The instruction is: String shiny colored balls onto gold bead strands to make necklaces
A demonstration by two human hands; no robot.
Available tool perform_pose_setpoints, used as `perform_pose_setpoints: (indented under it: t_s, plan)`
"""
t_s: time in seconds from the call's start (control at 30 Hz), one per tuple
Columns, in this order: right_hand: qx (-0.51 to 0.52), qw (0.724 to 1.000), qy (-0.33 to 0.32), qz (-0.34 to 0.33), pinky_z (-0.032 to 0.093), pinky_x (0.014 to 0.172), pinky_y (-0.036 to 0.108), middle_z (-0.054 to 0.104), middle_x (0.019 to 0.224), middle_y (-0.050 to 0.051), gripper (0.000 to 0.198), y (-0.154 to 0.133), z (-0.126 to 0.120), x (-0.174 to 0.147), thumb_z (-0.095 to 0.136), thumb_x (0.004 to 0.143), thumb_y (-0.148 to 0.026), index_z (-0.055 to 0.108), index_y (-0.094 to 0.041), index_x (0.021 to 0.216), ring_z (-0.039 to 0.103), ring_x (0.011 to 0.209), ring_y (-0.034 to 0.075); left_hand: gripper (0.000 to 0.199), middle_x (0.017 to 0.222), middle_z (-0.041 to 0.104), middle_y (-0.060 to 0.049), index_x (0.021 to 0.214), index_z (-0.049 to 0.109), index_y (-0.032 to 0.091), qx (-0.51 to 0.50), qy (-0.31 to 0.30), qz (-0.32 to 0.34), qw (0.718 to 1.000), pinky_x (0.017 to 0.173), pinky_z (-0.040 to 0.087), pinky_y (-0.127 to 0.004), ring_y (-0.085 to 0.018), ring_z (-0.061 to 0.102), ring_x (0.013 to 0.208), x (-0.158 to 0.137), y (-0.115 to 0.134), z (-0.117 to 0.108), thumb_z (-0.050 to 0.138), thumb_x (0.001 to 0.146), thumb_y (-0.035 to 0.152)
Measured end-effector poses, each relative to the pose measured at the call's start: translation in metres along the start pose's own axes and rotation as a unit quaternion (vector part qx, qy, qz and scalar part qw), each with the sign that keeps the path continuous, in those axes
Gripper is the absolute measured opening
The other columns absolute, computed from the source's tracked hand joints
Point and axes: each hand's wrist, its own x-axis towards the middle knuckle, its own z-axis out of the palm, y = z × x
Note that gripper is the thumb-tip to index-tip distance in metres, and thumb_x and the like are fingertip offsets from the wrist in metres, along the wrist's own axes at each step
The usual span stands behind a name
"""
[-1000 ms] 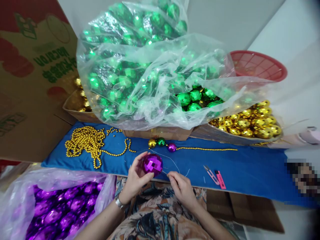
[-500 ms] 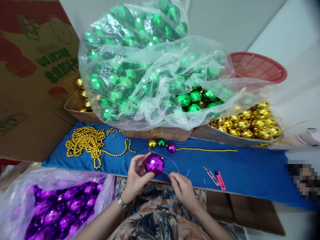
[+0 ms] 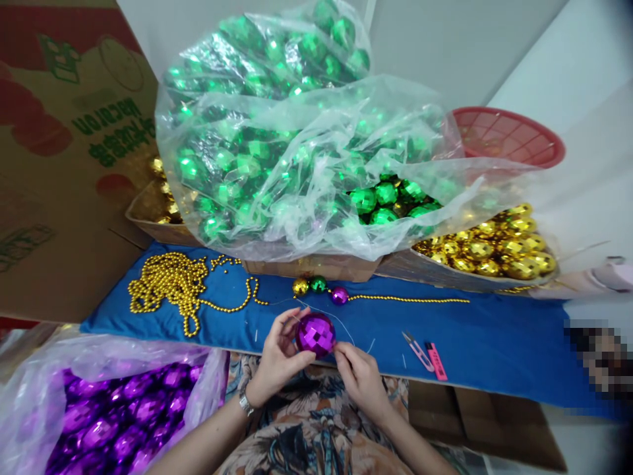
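A large faceted purple ball (image 3: pixel 316 334) is gripped by my left hand (image 3: pixel 284 353), with the thumb below and the fingers behind it. My right hand (image 3: pixel 360 377) is closed in a pinch against the ball's right side; what lies between its fingertips is too small to make out. A thin white thread (image 3: pixel 345 321) loops behind the ball onto the blue cloth. Just beyond lie a small gold ball (image 3: pixel 300 286), a green ball (image 3: pixel 318 284) and a smaller purple ball (image 3: pixel 339 295), joined to a gold bead strand (image 3: pixel 410 299).
Thread snips (image 3: pixel 417 349) and a pink strip (image 3: pixel 437 361) lie on the blue cloth (image 3: pixel 494 349). A gold bead pile (image 3: pixel 168 280) is at left. Bagged green balls (image 3: pixel 247 158), boxed gold balls (image 3: pixel 487 251) and a red basket (image 3: pixel 556 142) stand behind; purple balls (image 3: pixel 123 412) fill a bag at lower left.
My left hand has brought the large purple ball slightly right and down, up against my right fingertips. My right hand has barely moved.
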Motion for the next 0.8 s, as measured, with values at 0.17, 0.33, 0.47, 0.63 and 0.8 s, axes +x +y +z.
perform_pose_setpoints:
  t_s: [0.17,0.33,0.47,0.63,0.8]
  plan:
    - [0.002,1.0,0.016,0.003,0.05,0.065,0.022,0.067,0.08,0.003,0.018,0.003,-0.004,-0.002,0.04,0.098,-0.022,0.059,-0.02,0.094,0.066,0.071,0.015,0.056,0.133,0.057,-0.014,0.128,0.05,0.023,0.176,0.04,0.003,0.984,0.09,0.052,-0.038,-0.028,0.057,0.118,0.01,0.003,-0.031,0.069,0.078,0.041]
    - [-0.015,0.999,0.04,-0.009,0.052,0.062,0.022,0.068,0.081,0.004,0.017,0.01,-0.007,-0.006,0.041,0.097,-0.023,0.059,-0.021,0.095,0.067,0.069,0.016,0.034,0.07,0.061,-0.006,0.071,0.059,0.017,0.432,0.279,-0.018,0.857,0.075,0.047,-0.034,-0.023,0.061,0.077,0.06,0.013,-0.117,0.055,0.084,0.048]
    - [-0.02,0.999,0.041,-0.029,0.051,0.061,0.022,0.068,0.08,0.004,0.018,0.008,-0.002,-0.004,0.041,0.097,-0.022,0.058,-0.021,0.096,0.067,0.068,0.016,0.013,0.088,0.062,-0.011,0.081,0.062,0.016,0.469,0.328,-0.027,0.82,0.088,0.04,-0.036,-0.027,0.056,0.097,0.102,0.024,-0.171,0.056,0.081,0.028]
    - [-0.005,0.999,0.029,-0.022,0.05,0.063,0.023,0.068,0.082,0.004,0.019,0.003,0.003,-0.001,0.04,0.098,-0.021,0.059,-0.022,0.097,0.066,0.071,0.016,0.004,0.079,0.061,-0.012,0.066,0.059,0.015,0.444,0.325,-0.049,0.834,0.086,0.04,-0.036,-0.03,0.055,0.101,0.127,0.034,-0.188,0.059,0.07,0.013]
    - [-0.001,1.0,0.026,-0.011,0.049,0.065,0.024,0.067,0.081,0.003,0.019,0.003,0.005,0.001,0.039,0.098,-0.02,0.058,-0.022,0.097,0.066,0.073,0.016,0.017,0.079,0.065,-0.009,0.076,0.061,0.015,0.34,0.308,-0.069,0.886,0.075,0.046,-0.034,-0.025,0.061,0.088,0.111,0.027,-0.159,0.062,0.076,0.032]
